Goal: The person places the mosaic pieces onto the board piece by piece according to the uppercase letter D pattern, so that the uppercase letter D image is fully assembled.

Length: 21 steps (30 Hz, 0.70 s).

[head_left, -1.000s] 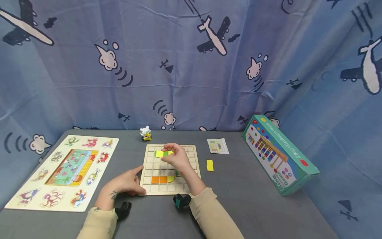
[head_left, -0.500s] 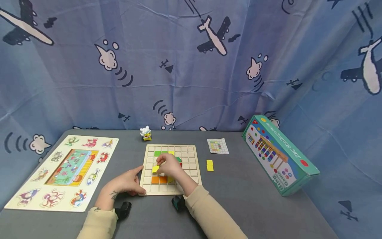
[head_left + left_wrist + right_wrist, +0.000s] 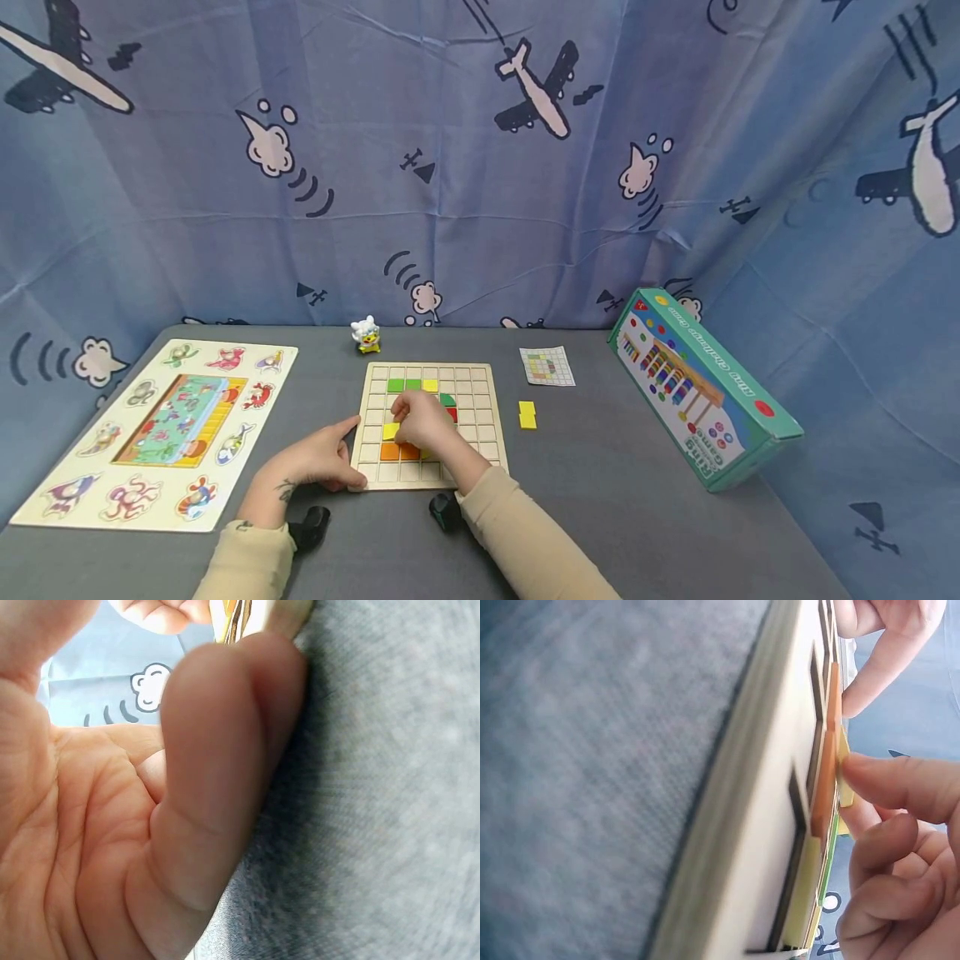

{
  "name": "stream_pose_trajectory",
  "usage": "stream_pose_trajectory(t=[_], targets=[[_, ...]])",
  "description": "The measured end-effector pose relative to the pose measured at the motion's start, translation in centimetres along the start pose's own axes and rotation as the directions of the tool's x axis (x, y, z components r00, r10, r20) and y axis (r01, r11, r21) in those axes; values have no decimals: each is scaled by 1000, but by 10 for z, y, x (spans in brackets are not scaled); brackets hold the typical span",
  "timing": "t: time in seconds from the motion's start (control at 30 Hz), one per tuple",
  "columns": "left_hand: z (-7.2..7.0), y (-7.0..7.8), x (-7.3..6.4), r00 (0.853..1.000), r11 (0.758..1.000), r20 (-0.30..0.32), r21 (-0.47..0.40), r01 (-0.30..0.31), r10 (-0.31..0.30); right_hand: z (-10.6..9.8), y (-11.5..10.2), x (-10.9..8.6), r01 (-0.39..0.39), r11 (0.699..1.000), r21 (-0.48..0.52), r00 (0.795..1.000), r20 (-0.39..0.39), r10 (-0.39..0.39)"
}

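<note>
A wooden grid board (image 3: 480, 467) lies on the table, with colored tiles set in some cells. My right hand (image 3: 431, 425) pinches a yellow square tile (image 3: 845, 769) between thumb and fingers, low over the board. In the head view the yellow tile sits just above the orange tiles (image 3: 390, 452). My left hand (image 3: 315, 458) touches the board's left edge with its index finger and thumb spread apart. Green tiles (image 3: 395, 386), another yellow tile (image 3: 430, 385), and a rounded green piece (image 3: 447, 400) above a red one (image 3: 452, 413) fill other cells. My right hand partly covers the middle cells.
Right of the board lie two yellow tiles (image 3: 527, 414) and a printed grid card (image 3: 547, 367). A green toy box (image 3: 701, 387) stands farther right. A sea-creature puzzle board (image 3: 240, 392) lies at left, and a small white figurine (image 3: 367, 335) stands behind the grid board.
My right hand has moved from the board's upper rows down and leftward with the yellow tile, then slightly lower, to just above the orange tiles. The left hand has stayed in place.
</note>
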<state>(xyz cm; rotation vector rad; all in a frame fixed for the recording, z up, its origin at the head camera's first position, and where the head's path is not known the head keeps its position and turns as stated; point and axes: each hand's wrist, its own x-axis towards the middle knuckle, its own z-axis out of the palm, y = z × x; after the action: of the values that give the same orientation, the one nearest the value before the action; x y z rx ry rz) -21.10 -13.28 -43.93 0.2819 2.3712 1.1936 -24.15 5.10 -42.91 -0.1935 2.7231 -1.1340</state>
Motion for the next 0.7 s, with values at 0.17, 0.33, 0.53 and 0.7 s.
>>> stream_pose_trajectory(t=[0.17, 0.33, 0.53, 0.7], targets=[[0, 0, 0, 1000, 1000, 1, 16, 0, 0, 0, 0, 0, 4, 1000, -21, 1000, -1, -4], [-1, 2, 0, 1000, 1000, 13, 23, 4, -5, -10, -2, -2, 25, 998, 66, 1000, 1, -25], [0, 3, 0, 1000, 1000, 9, 19, 8, -8, -42, 5, -7, 137, 915, 379, 989, -98, -107], [1, 1, 0, 1000, 1000, 5, 23, 14, -14, -74, 23, -18, 227, 736, 638, 969, -224, -105]])
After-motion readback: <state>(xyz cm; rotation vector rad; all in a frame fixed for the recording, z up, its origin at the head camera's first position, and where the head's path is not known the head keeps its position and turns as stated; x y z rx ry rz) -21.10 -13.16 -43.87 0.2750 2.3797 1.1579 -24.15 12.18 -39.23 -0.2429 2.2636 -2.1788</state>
